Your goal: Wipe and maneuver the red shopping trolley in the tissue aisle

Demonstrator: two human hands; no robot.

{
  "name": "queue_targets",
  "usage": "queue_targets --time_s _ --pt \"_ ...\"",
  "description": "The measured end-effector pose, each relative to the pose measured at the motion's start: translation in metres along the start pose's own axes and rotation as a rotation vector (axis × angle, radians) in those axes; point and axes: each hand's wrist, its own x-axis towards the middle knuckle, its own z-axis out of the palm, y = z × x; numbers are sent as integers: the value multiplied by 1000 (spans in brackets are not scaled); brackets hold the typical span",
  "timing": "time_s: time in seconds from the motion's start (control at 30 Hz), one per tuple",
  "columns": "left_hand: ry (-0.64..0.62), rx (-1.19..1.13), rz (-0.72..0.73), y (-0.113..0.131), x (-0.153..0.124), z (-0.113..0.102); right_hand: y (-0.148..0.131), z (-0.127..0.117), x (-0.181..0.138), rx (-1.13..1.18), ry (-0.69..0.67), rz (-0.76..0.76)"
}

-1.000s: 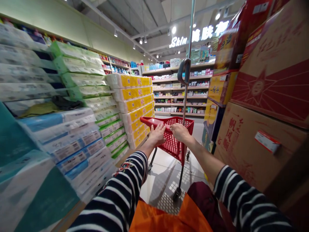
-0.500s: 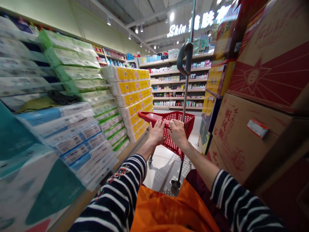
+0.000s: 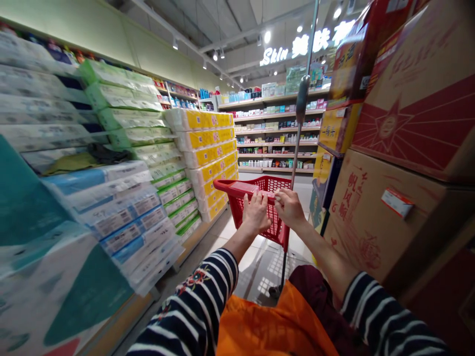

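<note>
A red plastic shopping basket on wheels (image 3: 245, 193) stands in the aisle ahead of me. My left hand (image 3: 255, 213) rests on its near rim with the fingers curled over the edge. My right hand (image 3: 290, 207) grips the same rim just to the right, fingers wrapped round it. A tall metal pull handle with a grey grip (image 3: 302, 94) rises from the basket's right side, above my right hand. Both arms wear dark striped sleeves.
Stacked packs of tissue paper in blue, green and yellow wrap (image 3: 200, 148) line the left side. Large brown and red cartons (image 3: 401, 148) tower close on the right. Shelves of bottles (image 3: 274, 133) close the aisle's far end. An orange bag (image 3: 267, 326) hangs below me.
The basket has shifted a little right and nearer, and its tall handle has swung from tilted left to nearly upright. Both hands stay on the rim.
</note>
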Motion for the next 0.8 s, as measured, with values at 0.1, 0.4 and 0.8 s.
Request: queue_targets --time_s 0.1,0.4,0.8 --pt "22 -34 -19 -13 2 -1 13 -8 -1 -10 -1 30" --pt "-24 -2 -304 -78 -10 8 30 -8 11 -203 -19 208" --pt "2 -33 -286 -69 -22 8 -57 41 28 -185 -138 27"
